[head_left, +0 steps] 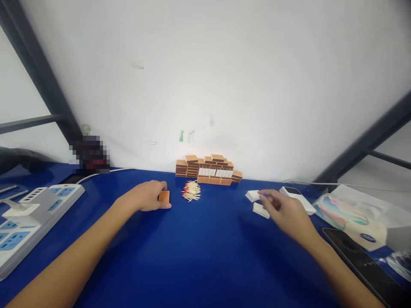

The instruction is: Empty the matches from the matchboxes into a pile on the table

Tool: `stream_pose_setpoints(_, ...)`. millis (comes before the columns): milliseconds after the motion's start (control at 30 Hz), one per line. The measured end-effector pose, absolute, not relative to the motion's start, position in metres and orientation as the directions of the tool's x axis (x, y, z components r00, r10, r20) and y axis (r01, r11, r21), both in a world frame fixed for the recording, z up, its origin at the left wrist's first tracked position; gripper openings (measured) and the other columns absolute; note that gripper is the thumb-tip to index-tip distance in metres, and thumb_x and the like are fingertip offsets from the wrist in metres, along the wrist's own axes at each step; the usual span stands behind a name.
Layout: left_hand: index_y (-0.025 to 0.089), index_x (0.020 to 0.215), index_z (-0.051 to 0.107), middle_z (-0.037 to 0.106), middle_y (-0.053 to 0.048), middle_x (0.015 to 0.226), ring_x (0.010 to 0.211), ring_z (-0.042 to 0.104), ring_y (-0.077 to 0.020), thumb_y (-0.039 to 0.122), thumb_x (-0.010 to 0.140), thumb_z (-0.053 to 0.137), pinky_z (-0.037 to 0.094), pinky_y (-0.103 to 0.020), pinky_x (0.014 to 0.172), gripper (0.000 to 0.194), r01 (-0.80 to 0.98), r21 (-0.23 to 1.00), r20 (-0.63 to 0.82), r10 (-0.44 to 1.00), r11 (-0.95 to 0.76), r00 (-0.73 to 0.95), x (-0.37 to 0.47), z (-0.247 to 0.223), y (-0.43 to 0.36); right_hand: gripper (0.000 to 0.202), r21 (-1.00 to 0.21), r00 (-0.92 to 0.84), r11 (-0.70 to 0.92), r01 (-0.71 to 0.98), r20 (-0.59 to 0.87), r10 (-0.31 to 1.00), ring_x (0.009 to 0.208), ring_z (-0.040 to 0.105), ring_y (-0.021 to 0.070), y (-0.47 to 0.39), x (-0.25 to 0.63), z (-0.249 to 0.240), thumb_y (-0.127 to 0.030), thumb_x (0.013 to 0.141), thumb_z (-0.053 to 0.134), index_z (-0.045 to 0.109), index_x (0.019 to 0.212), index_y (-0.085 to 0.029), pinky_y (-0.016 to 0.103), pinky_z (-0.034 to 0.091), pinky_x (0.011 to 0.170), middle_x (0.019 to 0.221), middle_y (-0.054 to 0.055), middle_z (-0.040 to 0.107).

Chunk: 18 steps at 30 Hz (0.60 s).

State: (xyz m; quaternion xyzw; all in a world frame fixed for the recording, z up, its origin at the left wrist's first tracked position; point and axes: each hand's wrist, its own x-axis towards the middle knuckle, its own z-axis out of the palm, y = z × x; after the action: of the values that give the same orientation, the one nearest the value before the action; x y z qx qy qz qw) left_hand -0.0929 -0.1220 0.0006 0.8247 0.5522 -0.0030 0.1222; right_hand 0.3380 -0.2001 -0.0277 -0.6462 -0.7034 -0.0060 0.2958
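Note:
My left hand [150,196] is closed around an orange-brown matchbox [164,196], thumb and fingers at its ends, low over the blue table. To its right lies a loose heap of red-tipped matches [192,191]. At the right, my right hand [284,211] has its thumb and forefinger pinched at the right end of a white matchbox tray [252,195]. A second white tray [260,210] rests just in front of that one, under the fingers. Against the wall stands a stepped stack of matchboxes [192,164], with several pale upright pieces [215,172] in its middle.
A white power strip [61,199] with a plugged-in adapter occupies the left side. At the right are a white device with a dark screen [298,199], a tissue pack [349,218] and a black phone [359,261]. Cables run along the wall [205,85].

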Motion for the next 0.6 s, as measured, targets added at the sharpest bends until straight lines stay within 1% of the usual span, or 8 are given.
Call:
stream_pose_setpoints(100,0.022,0.111,0.067,0.071,-0.008,0.093,0.081,0.067,-0.0264,0.062,0.072,0.071,0.045,-0.032,0.064,0.056,0.878,0.272,-0.154,0.882,-0.394,0.444,-0.092,0.004,-0.122,0.030,-0.454,-0.103,0.292,0.842,0.395,0.913,0.060,0.061,0.0170,-0.201,0.293,-0.013,-0.045,0.098,0.052,0.073,0.101,-0.024,0.030,0.046,0.061,0.069,0.001,0.069)
stream_pose_setpoints(200,0.026,0.116,0.068,0.072,-0.003,0.093,0.081,0.068,-0.0220,0.049,0.074,0.074,0.048,-0.029,0.067,0.048,0.764,0.436,-0.139,0.803,-0.476,0.580,-0.090,0.014,-0.133,0.026,-0.609,-0.260,0.393,0.689,0.299,0.918,0.064,0.063,0.0168,-0.196,0.246,-0.008,-0.043,0.096,0.056,0.073,0.094,-0.023,0.030,0.050,0.062,0.073,0.001,0.070)
stream_pose_setpoints(267,0.029,0.124,0.067,0.072,-0.002,0.101,0.087,0.068,-0.0206,0.035,0.076,0.071,0.051,-0.029,0.074,0.048,0.671,0.515,-0.062,0.758,-0.533,0.650,-0.083,0.018,-0.145,0.028,-0.767,-0.306,0.327,0.553,0.178,0.935,0.061,0.064,0.0157,-0.193,0.218,-0.012,-0.046,0.095,0.058,0.072,0.094,-0.021,0.029,0.052,0.058,0.075,0.002,0.070)
stream_pose_setpoints(333,0.031,0.131,0.065,0.071,-0.003,0.112,0.090,0.067,-0.0202,0.021,0.072,0.067,0.052,-0.030,0.079,0.060,0.604,0.495,0.052,0.715,-0.625,0.698,-0.072,0.018,-0.158,0.032,-0.915,-0.318,0.189,0.356,0.071,0.946,0.061,0.065,0.0154,-0.192,0.194,-0.022,-0.050,0.092,0.062,0.067,0.103,-0.020,0.027,0.054,0.052,0.083,0.004,0.071)
stream_pose_setpoints(367,0.032,0.134,0.063,0.070,-0.002,0.113,0.090,0.067,-0.0201,0.016,0.072,0.064,0.052,-0.032,0.082,0.065,0.580,0.466,0.108,0.693,-0.669,0.713,-0.065,0.015,-0.164,0.035,-0.959,-0.316,0.120,0.257,0.034,0.948,0.063,0.067,0.0164,-0.193,0.184,-0.028,-0.052,0.090,0.065,0.064,0.105,-0.020,0.027,0.056,0.051,0.086,0.004,0.071)
stream_pose_setpoints(433,0.032,0.142,0.055,0.068,-0.004,0.120,0.092,0.068,-0.0206,0.011,0.072,0.061,0.053,-0.033,0.083,0.074,0.545,0.462,0.173,0.674,-0.700,0.718,-0.052,0.007,-0.172,0.040,-0.996,-0.291,0.013,0.091,-0.014,0.957,0.066,0.070,0.0186,-0.198,0.172,-0.039,-0.054,0.085,0.070,0.060,0.104,-0.020,0.028,0.058,0.049,0.085,0.003,0.069)
stream_pose_setpoints(500,0.029,0.147,0.049,0.066,-0.006,0.127,0.094,0.068,-0.0219,0.011,0.072,0.064,0.054,-0.032,0.079,0.079,0.535,0.482,0.229,0.689,-0.694,0.687,-0.042,-0.004,-0.175,0.042,-0.999,-0.247,-0.044,-0.017,-0.039,0.968,0.066,0.071,0.0195,-0.203,0.167,-0.047,-0.053,0.082,0.074,0.057,0.102,-0.021,0.029,0.060,0.048,0.082,0.001,0.068)
stream_pose_setpoints(600,0.025,0.141,0.054,0.070,-0.007,0.122,0.087,0.069,-0.0211,0.022,0.081,0.070,0.054,-0.031,0.073,0.063,0.531,0.522,0.292,0.725,-0.667,0.624,-0.034,-0.019,-0.172,0.041,-0.995,-0.161,-0.046,-0.094,-0.030,0.987,0.062,0.070,0.0182,-0.206,0.172,-0.052,-0.048,0.079,0.079,0.056,0.099,-0.021,0.028,0.059,0.047,0.080,0.000,0.068)
